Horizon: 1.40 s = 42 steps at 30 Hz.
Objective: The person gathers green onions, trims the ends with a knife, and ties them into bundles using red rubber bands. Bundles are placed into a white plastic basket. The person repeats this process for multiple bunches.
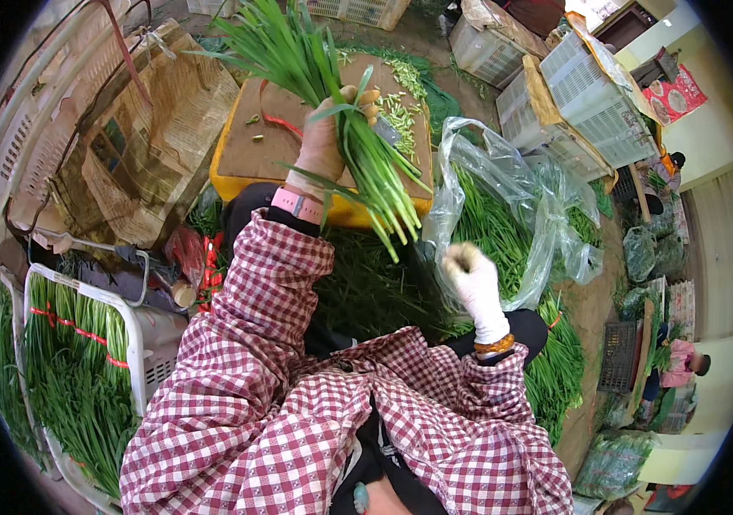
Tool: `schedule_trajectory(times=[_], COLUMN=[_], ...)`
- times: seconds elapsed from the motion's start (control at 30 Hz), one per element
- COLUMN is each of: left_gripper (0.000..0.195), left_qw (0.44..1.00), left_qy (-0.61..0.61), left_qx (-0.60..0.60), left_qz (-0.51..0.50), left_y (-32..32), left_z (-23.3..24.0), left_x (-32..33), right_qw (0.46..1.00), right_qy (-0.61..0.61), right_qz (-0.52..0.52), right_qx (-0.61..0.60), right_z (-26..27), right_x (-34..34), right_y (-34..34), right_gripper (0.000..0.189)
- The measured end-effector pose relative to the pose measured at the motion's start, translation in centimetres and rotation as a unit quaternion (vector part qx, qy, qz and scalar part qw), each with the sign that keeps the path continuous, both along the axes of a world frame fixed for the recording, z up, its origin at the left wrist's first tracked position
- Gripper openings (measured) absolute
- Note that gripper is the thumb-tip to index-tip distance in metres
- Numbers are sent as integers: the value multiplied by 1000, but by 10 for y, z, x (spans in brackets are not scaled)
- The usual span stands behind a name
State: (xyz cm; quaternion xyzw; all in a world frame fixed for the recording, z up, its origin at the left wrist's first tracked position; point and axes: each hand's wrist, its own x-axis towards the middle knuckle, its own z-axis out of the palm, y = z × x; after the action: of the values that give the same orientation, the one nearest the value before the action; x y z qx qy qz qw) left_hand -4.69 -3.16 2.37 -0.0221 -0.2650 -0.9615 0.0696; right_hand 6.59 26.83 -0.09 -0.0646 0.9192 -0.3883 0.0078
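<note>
My left hand (326, 138), in a thin glove with a pink watch at the wrist, grips a bunch of garlic chives (376, 170). The leaves fan out toward the far side, and the pale cut stem ends point back toward me. Beneath the bunch is a yellow-edged block with a brown top (270, 154), carrying a red strip (282, 124) and scattered short stem trimmings (400, 119). My right hand (471, 273), in a white glove, hovers beside an open clear plastic bag (527, 193) of chives. Its fingers are curled in, and no stem shows between them.
White crates of tied chives (80, 360) stand at the left, below a worn paper-lined crate (154, 129). More chives (556, 373) lie by my right knee. Stacked white crates (598, 96) rise at the far right. Other people (681, 364) sit along the right wall.
</note>
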Motion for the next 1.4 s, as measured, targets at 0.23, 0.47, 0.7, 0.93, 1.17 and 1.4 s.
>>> schedule_trajectory(times=[0.23,0.47,0.7,0.93,1.17,1.4], left_gripper=[19,26,21,22,22,27], left_qw=[971,960,964,961,956,963], left_qy=[-148,-199,-188,-171,-96,-15], left_qx=[-39,-26,30,15,64,75], left_qz=[184,195,188,215,268,257], left_y=[26,28,23,18,-9,-12], left_z=[-13,-16,-13,-15,-1,10], left_x=[-11,-4,-8,-12,-7,12], right_qw=[920,967,767,816,978,955], right_qy=[338,228,-15,34,22,292], right_qz=[86,28,-14,9,-5,-42], right_qx=[182,-111,-642,-577,209,43], right_z=[36,-2,5,-24,-70,2], right_x=[-45,-68,-42,-4,17,2], right_y=[-129,-141,-98,-12,37,-21], right_gripper=[75,26,22,21,22,40])
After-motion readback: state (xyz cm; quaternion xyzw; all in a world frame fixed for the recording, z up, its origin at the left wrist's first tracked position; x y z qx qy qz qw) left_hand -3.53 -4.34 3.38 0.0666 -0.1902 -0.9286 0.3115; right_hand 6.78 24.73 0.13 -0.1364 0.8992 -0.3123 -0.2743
